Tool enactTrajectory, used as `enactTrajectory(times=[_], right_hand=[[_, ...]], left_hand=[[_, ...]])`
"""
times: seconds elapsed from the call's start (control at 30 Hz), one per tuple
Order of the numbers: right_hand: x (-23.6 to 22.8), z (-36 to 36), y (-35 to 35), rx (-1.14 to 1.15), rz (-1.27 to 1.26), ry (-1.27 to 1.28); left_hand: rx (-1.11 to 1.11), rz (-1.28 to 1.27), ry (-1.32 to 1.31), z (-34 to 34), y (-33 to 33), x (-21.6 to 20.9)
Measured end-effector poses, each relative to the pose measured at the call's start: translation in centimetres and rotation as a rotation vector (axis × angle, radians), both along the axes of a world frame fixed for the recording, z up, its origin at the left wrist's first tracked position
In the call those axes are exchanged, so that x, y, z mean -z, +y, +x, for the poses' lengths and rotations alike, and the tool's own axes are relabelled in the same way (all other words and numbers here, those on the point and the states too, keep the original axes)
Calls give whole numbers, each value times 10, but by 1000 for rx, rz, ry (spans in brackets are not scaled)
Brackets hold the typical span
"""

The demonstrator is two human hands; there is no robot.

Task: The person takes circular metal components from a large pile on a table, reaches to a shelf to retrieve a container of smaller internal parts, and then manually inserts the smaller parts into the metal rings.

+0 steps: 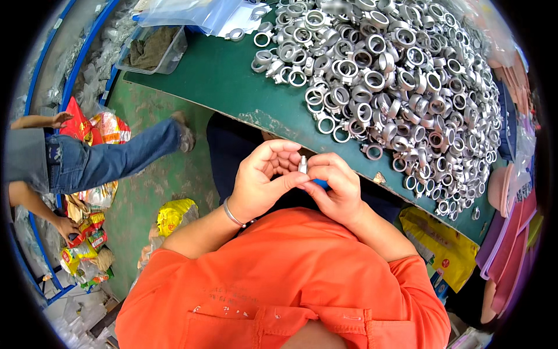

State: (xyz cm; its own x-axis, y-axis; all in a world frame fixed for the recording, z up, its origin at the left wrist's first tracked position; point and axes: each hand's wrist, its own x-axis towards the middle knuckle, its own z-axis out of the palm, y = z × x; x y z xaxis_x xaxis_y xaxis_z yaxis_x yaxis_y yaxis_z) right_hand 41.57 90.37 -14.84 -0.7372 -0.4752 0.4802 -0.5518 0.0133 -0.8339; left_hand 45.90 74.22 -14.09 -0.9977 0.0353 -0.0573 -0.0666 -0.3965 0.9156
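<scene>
My left hand [268,177] and my right hand [336,185] meet in front of my chest, just short of the table's near edge. Between their fingertips stands a small silver metal piece [303,165], narrower at its top. My left thumb presses at its lower end, the other left fingers curling behind. The right index finger and thumb close on it from the other side. Under the right fingers shows a bit of something blue [321,184], mostly hidden, so its kind is unclear. Beyond my hands, a large heap of silver metal ring clamps [378,75] lies on the green table [232,87].
A clear plastic tub [152,52] with a brown cloth stands at the table's far left corner. Plastic bags [192,14] lie beside it. Another person [75,157] is at the left, near blue racks and colourful sacks. A yellow sack [440,244] sits below the table's right end.
</scene>
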Motion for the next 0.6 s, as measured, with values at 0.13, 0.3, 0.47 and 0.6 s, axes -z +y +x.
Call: enactTrajectory(times=[0.13, 0.3, 0.47, 0.6], right_hand=[[2, 4, 4, 5, 26, -85], [7, 11, 5, -165, -202, -991], [3, 5, 2, -251, -341, -1165], [1, 3, 3, -265, -365, -1199]], left_hand=[[-13, -191, 162, -1, -2, 4], [-61, -278, 276, 0, -3, 6], [-66, -347, 329, 1, -4, 7], [-54, -586, 435, 1, -7, 8]])
